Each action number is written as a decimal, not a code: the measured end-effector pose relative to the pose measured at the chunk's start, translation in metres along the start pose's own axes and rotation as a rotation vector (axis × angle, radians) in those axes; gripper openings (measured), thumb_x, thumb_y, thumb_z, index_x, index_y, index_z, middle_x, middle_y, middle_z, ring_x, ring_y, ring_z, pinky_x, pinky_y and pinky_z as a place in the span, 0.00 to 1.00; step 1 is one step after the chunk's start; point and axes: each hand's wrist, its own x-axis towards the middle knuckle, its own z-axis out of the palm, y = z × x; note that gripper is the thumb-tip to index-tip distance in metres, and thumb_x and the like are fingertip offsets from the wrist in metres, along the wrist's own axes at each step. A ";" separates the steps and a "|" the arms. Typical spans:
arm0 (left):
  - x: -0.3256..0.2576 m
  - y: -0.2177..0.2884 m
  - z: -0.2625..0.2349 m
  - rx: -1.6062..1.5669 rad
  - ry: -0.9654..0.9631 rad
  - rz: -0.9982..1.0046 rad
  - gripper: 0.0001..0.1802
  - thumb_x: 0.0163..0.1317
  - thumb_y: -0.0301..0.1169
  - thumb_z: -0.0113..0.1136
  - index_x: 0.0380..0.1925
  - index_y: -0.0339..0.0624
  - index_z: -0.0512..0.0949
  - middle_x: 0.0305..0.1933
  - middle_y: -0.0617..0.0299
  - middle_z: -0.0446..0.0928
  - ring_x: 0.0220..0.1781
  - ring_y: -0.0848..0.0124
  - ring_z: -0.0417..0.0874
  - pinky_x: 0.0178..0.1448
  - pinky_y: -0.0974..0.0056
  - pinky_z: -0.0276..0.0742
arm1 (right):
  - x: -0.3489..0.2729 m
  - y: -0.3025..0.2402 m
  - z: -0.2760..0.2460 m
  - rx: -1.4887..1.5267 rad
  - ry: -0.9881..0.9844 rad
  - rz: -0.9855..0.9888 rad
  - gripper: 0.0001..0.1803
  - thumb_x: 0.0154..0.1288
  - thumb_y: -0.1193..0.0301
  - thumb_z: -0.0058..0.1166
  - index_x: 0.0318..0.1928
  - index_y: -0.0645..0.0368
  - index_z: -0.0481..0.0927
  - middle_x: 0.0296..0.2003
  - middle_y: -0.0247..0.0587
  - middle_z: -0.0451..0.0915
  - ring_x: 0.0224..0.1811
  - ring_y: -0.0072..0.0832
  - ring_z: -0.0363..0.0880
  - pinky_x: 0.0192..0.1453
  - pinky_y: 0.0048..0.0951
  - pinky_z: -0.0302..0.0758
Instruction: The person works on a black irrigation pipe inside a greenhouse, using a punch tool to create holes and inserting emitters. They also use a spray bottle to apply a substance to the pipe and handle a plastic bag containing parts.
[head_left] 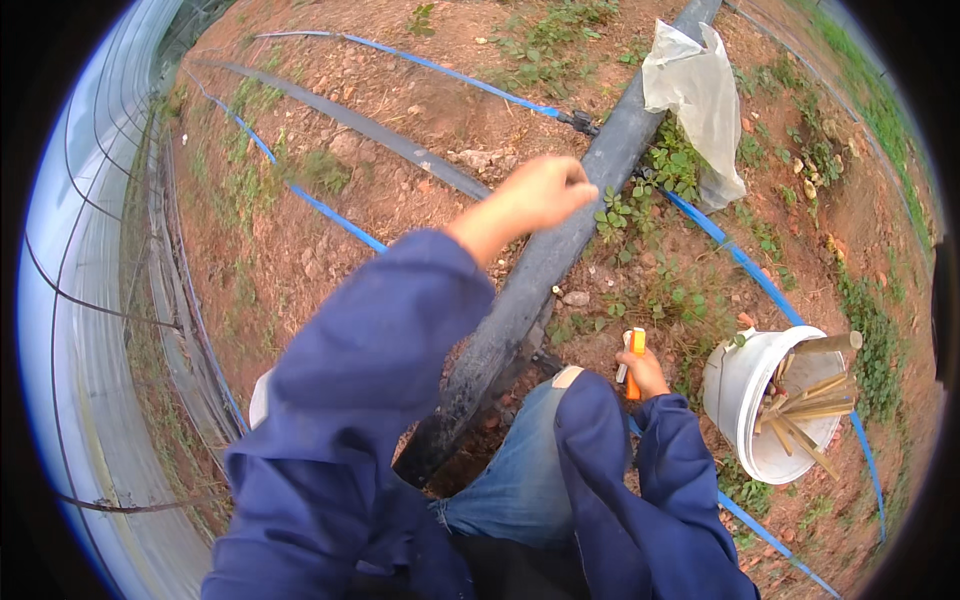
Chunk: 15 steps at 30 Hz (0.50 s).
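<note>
Left hand (540, 195) is curled shut, fingers resting on top of the wide dark grey flat hose (560, 245) running across the red dirt. Right hand (645, 372) grips an orange-handled cutter (634, 358) down by the knee, beside a white plastic bucket (740, 385) with wooden stakes (815, 405) in it.

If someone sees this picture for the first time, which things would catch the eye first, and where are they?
First, the thick dark pipe running diagonally across the red soil, with the left hand closed on it near the middle. Lower right, the right hand holds an orange-handled tool beside the knee. At the right stands a white bucket full of wooden sticks, and a pale plastic bag lies at the top.
</note>
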 end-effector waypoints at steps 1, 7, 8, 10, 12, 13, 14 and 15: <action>0.019 -0.004 -0.009 0.068 -0.021 0.019 0.19 0.62 0.43 0.66 0.41 0.38 0.86 0.42 0.46 0.86 0.47 0.52 0.88 0.53 0.51 0.81 | 0.001 0.000 0.000 -0.040 0.017 0.003 0.16 0.61 0.72 0.61 0.50 0.60 0.78 0.32 0.31 0.77 0.31 0.24 0.76 0.34 0.33 0.75; 0.082 -0.057 -0.009 0.268 -0.194 0.067 0.17 0.62 0.43 0.66 0.39 0.39 0.86 0.39 0.48 0.87 0.43 0.52 0.87 0.51 0.52 0.81 | -0.003 0.001 0.010 -0.046 0.066 0.014 0.20 0.58 0.73 0.61 0.52 0.61 0.78 0.34 0.34 0.78 0.35 0.26 0.75 0.41 0.32 0.75; 0.087 -0.066 0.001 0.234 -0.191 0.076 0.17 0.62 0.42 0.66 0.39 0.39 0.86 0.40 0.48 0.87 0.44 0.52 0.88 0.51 0.52 0.81 | -0.006 0.002 0.010 -0.051 0.080 0.014 0.20 0.58 0.73 0.61 0.52 0.62 0.78 0.35 0.34 0.78 0.36 0.26 0.76 0.41 0.32 0.75; 0.105 -0.076 0.027 0.114 -0.161 0.048 0.16 0.65 0.40 0.65 0.42 0.38 0.86 0.39 0.49 0.87 0.40 0.59 0.88 0.46 0.55 0.82 | -0.007 0.004 0.009 -0.084 0.102 0.002 0.20 0.59 0.72 0.63 0.53 0.62 0.78 0.36 0.34 0.79 0.38 0.26 0.77 0.45 0.32 0.75; 0.122 -0.069 0.067 -0.895 -0.281 -0.409 0.17 0.71 0.38 0.60 0.49 0.36 0.81 0.39 0.56 0.86 0.33 0.72 0.84 0.38 0.67 0.81 | -0.007 0.003 0.005 -0.022 0.072 0.055 0.21 0.60 0.72 0.63 0.53 0.62 0.78 0.37 0.34 0.80 0.40 0.26 0.78 0.46 0.32 0.76; 0.132 -0.058 0.088 -0.954 -0.410 -0.443 0.17 0.73 0.39 0.58 0.52 0.36 0.80 0.42 0.56 0.85 0.33 0.69 0.84 0.38 0.66 0.82 | -0.008 0.002 0.003 -0.010 0.071 0.088 0.21 0.60 0.72 0.64 0.54 0.62 0.78 0.38 0.34 0.80 0.40 0.26 0.78 0.47 0.32 0.76; 0.138 -0.047 0.105 -1.093 -0.500 -0.455 0.18 0.75 0.40 0.56 0.54 0.38 0.78 0.44 0.55 0.85 0.35 0.69 0.85 0.39 0.64 0.83 | -0.008 -0.001 -0.001 0.003 0.049 0.112 0.23 0.60 0.72 0.66 0.56 0.61 0.78 0.39 0.34 0.81 0.42 0.26 0.79 0.49 0.33 0.77; 0.144 -0.038 0.119 -1.299 -0.502 -0.528 0.18 0.76 0.43 0.56 0.52 0.40 0.78 0.42 0.57 0.85 0.36 0.69 0.85 0.40 0.63 0.84 | -0.009 -0.003 -0.002 -0.032 0.017 0.102 0.23 0.60 0.72 0.66 0.56 0.60 0.78 0.39 0.34 0.81 0.42 0.26 0.79 0.49 0.33 0.77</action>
